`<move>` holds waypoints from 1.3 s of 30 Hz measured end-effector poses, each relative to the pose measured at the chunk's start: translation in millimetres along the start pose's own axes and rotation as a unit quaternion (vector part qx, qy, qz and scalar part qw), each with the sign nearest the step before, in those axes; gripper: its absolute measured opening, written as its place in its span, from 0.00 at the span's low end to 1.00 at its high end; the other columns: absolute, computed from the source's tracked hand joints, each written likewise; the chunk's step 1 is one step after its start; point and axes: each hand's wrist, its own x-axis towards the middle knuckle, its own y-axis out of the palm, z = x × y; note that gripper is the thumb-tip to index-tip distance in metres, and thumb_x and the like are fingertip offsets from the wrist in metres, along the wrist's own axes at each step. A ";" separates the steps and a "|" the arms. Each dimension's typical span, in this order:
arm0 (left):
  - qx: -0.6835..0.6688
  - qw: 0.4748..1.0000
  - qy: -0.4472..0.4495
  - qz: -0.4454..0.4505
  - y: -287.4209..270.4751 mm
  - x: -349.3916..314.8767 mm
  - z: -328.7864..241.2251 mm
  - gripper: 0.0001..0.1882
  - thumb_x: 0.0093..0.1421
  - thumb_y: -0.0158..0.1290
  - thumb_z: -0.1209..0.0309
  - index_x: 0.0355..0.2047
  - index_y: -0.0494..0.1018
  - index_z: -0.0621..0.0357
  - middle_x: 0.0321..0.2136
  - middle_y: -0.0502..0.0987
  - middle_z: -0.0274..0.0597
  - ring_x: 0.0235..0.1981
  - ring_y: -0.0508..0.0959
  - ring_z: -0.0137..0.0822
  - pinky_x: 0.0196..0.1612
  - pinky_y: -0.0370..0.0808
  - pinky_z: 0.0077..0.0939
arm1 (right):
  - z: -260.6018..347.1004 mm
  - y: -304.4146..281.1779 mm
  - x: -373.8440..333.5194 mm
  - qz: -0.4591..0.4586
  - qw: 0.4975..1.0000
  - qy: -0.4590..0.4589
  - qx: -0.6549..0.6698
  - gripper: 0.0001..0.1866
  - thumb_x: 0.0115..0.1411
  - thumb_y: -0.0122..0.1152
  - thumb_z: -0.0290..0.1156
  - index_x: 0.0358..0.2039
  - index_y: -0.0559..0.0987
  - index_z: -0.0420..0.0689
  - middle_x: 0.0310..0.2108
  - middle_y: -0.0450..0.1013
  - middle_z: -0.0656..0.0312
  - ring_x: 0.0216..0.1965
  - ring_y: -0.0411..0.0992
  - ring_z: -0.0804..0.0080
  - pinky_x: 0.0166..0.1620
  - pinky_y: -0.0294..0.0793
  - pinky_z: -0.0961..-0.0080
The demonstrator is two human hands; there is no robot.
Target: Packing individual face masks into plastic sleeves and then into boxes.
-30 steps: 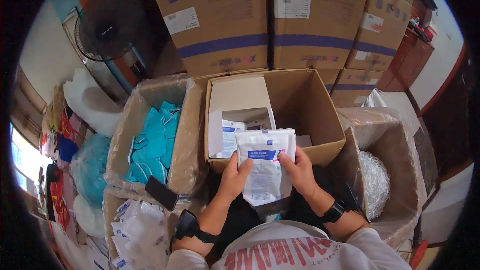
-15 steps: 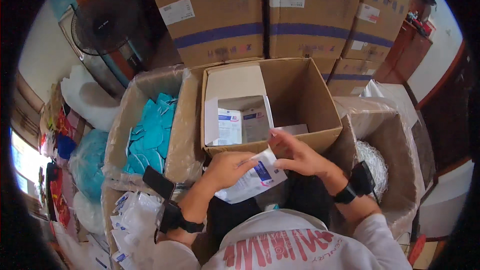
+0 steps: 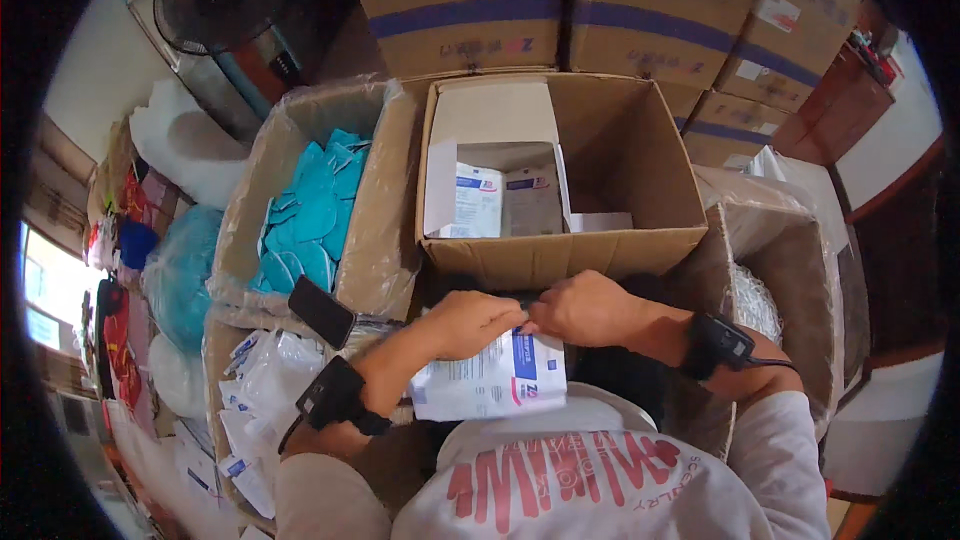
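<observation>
A flat white packet [image 3: 485, 388] with a blue and pink print hangs in front of my body. My left hand [image 3: 468, 325] is closed on its top edge, fingertips pinched together. Right beside it, my right hand [image 3: 585, 308] pinches the same edge, so the fingertips of both hands nearly meet. My fingers cover the upper rim, and I cannot tell whether it is sealed. Beyond my hands, similar packets [image 3: 478, 202] stand inside a white carton [image 3: 438, 190], itself set in a large brown cardboard box [image 3: 565, 252].
At left, a plastic-lined box [image 3: 385, 230] holds teal fabric pieces [image 3: 315, 205]. Below it are loose white packets [image 3: 255, 410]. A box [image 3: 800, 290] at right contains white stringy material [image 3: 755, 305]. Large sealed cartons [image 3: 460, 15] are stacked behind; a fan [image 3: 225, 0] stands far left.
Both hands have come together at the packet's top edge; the right, raised and partly spread before, now pinches. The packet hangs straighter and faces me. The view has tilted downward.
</observation>
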 end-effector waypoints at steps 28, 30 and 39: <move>-0.215 0.884 -0.181 -0.374 49.0 -3.3 86.0 0.18 0.62 0.40 0.60 0.27 0.68 0.63 0.20 0.69 0.40 0.24 0.68 0.30 0.31 0.67 0.26 | 63.9 -1.8 -22.4 -0.177 0.973 -0.132 0.065 0.15 0.52 0.55 0.39 0.15 0.69 0.44 0.14 0.65 0.62 0.17 0.68 0.67 0.21 0.70 0.73; -0.187 0.871 -0.198 -0.408 34.1 2.1 94.0 0.17 0.61 0.41 0.60 0.27 0.69 0.63 0.21 0.71 0.46 0.23 0.70 0.36 0.31 0.67 0.29 | 65.5 -0.7 -26.9 -0.183 0.973 -0.121 0.072 0.16 0.52 0.55 0.41 0.15 0.69 0.44 0.15 0.65 0.62 0.18 0.68 0.67 0.21 0.70 0.73; 0.021 0.899 -0.059 -0.433 -9.2 -5.3 43.5 0.12 0.59 0.41 0.67 0.27 0.69 0.62 0.23 0.72 0.52 0.29 0.73 0.52 0.31 0.69 0.37 | 21.0 -30.6 -13.8 -0.211 0.964 0.113 0.117 0.16 0.55 0.51 0.44 0.26 0.74 0.44 0.27 0.71 0.54 0.28 0.71 0.54 0.31 0.70 0.61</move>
